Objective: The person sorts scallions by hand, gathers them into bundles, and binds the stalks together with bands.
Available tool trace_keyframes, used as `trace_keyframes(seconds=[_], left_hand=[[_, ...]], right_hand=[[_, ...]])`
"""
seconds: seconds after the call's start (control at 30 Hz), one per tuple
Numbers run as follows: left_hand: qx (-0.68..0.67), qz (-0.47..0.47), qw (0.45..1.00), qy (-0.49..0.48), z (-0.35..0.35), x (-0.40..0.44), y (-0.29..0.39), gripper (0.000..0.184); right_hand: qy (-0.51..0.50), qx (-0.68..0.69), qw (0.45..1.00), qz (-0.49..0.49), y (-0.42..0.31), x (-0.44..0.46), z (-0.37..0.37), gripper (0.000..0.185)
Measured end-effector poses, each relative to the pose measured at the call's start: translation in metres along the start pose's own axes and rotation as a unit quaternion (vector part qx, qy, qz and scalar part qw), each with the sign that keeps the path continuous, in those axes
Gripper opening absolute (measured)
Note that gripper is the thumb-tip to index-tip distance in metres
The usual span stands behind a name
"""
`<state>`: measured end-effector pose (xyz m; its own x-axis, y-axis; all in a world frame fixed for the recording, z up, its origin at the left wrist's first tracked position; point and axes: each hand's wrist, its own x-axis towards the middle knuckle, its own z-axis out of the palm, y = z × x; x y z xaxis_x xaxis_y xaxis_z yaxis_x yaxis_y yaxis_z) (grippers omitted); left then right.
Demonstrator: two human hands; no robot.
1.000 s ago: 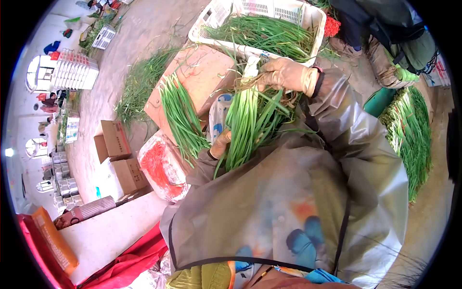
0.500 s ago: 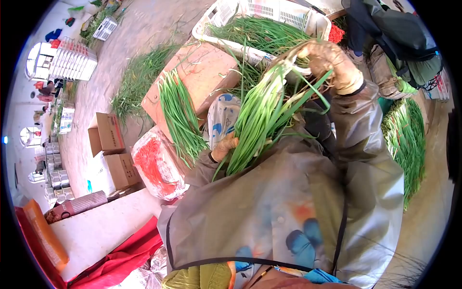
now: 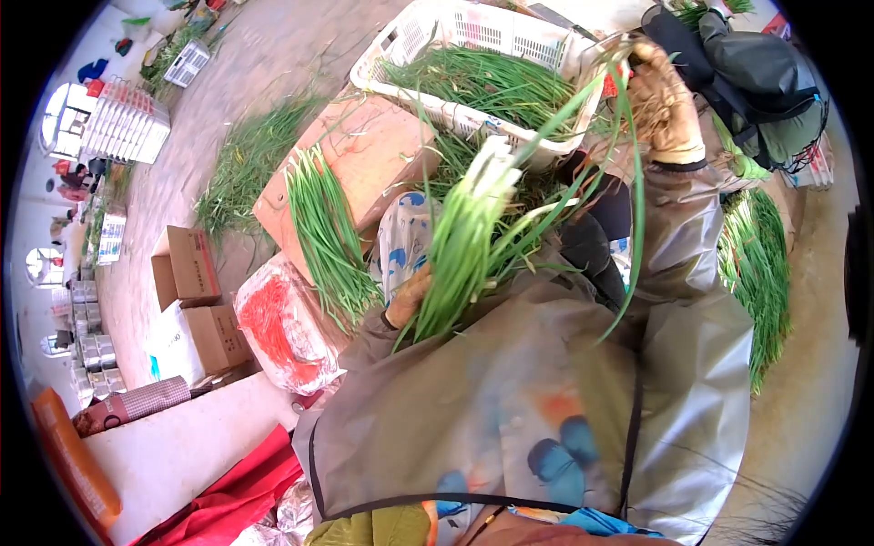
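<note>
My left hand (image 3: 407, 298), gloved and closed, grips a bunch of chives (image 3: 460, 232) at its green lower part, the pale stem ends pointing up and away. My right hand (image 3: 665, 105), in a soiled tan glove, is raised beyond the stem ends at the basket's right corner. Its fingers are curled round loose leaves and brownish strands (image 3: 628, 118), some hanging down. Left of the held bunch, another bunch of chives (image 3: 332, 227) lies against a wooden block (image 3: 378, 136). Behind stands a white plastic basket (image 3: 401, 86) with more chives (image 3: 482, 86) in it.
Red ties (image 3: 278, 314) lie on a wrapped pad at left, near open cardboard boxes (image 3: 191, 264). Loose greens (image 3: 246, 168) are strewn on the floor. A large pile of chives (image 3: 756, 282) lies at right, below another person's dark sleeve (image 3: 760, 68).
My right hand has pulled up and away to the right from the bunch, carrying loose leaves and strands. The bunch in my left hand now shows its bare white stem ends.
</note>
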<state>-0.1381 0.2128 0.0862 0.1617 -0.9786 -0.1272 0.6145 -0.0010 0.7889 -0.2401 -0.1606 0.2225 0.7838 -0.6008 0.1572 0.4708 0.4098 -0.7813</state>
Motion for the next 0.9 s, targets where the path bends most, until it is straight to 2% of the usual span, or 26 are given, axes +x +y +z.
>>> trace_keyframes(seconds=[0.03, 0.13, 0.2, 0.23, 0.3, 0.37, 0.4, 0.43, 0.47, 0.5, 0.53, 0.57, 0.6, 0.7, 0.73, 0.77, 0.8, 0.87, 0.9], left_hand=[[-0.007, 0.004, 1.0, 0.003, -0.005, -0.003, -0.001, 0.069], [-0.068, 0.014, 0.998, 0.002, -0.024, -0.011, -0.007, 0.068], [-0.129, 0.023, 0.991, -0.014, -0.036, -0.014, -0.013, 0.068], [-0.163, 0.027, 0.986, -0.024, -0.041, -0.015, -0.016, 0.068], [-0.236, 0.033, 0.97, -0.046, -0.05, -0.019, -0.022, 0.067], [-0.297, 0.031, 0.952, -0.068, -0.06, -0.024, -0.028, 0.067], [-0.295, 0.028, 0.954, -0.05, -0.068, -0.029, -0.032, 0.067], [-0.201, 0.003, 0.979, 0.024, -0.1, -0.038, -0.048, 0.067], [-0.197, 0.007, 0.979, 0.042, -0.096, -0.042, -0.041, 0.067], [-0.197, 0.031, 0.98, 0.025, -0.084, -0.037, -0.032, 0.067], [-0.195, 0.052, 0.979, 0.005, -0.072, -0.035, -0.023, 0.067], [-0.19, 0.048, 0.98, 0.038, -0.06, -0.037, -0.013, 0.068], [-0.185, 0.044, 0.98, 0.066, -0.05, -0.035, -0.002, 0.068], [-0.233, 0.03, 0.971, 0.04, -0.048, -0.034, 0.006, 0.07], [-0.261, 0.005, 0.965, 0.032, -0.05, -0.034, 0.006, 0.072], [-0.312, -0.019, 0.949, -0.049, -0.056, -0.036, 0.006, 0.072], [-0.311, -0.027, 0.949, -0.048, -0.051, -0.035, 0.005, 0.072], [-0.282, 0.057, 0.957, -0.028, -0.04, -0.029, 0.006, 0.069], [-0.289, 0.039, 0.956, -0.042, -0.042, -0.025, 0.006, 0.066]], right_hand=[[-0.169, 0.099, 0.979, 0.063, -0.011, 0.017, -0.034, 0.024], [-0.02, 0.037, 0.999, -0.031, -0.033, 0.001, -0.017, 0.026], [0.079, -0.024, 0.996, -0.026, -0.038, -0.009, 0.005, 0.027], [-0.171, 0.065, 0.983, 0.033, -0.034, -0.003, -0.019, 0.021], [-0.076, 0.003, 0.997, -0.017, -0.025, -0.018, 0.006, 0.023], [-0.057, -0.014, 0.998, 0.004, -0.015, -0.023, 0.012, 0.027], [-0.163, 0.025, 0.985, 0.054, -0.006, -0.018, -0.001, 0.019], [-0.097, 0.018, 0.989, 0.112, 0.013, -0.021, -0.004, 0.019], [-0.13, -0.103, 0.975, 0.146, 0.033, -0.024, -0.004, 0.021], [-0.173, -0.222, 0.944, 0.172, 0.052, -0.026, -0.003, 0.023], [-0.299, -0.439, 0.833, 0.152, 0.069, -0.029, -0.002, 0.026], [-0.305, -0.431, 0.836, 0.152, 0.086, -0.036, -0.003, 0.026], [-0.292, -0.502, 0.808, 0.103, 0.102, -0.044, -0.006, 0.024], [-0.227, -0.691, 0.685, -0.043, 0.13, -0.063, -0.005, 0.018], [-0.182, -0.562, 0.8, 0.102, 0.127, -0.054, -0.008, 0.016], [-0.09, -0.412, 0.879, 0.221, 0.123, -0.044, -0.008, 0.014], [-0.058, -0.45, 0.879, 0.148, 0.106, -0.046, 0.018, 0.013], [-0.066, -0.381, 0.905, 0.174, 0.107, -0.048, 0.032, 0.017], [-0.069, -0.342, 0.912, 0.217, 0.102, -0.056, 0.048, 0.022]])
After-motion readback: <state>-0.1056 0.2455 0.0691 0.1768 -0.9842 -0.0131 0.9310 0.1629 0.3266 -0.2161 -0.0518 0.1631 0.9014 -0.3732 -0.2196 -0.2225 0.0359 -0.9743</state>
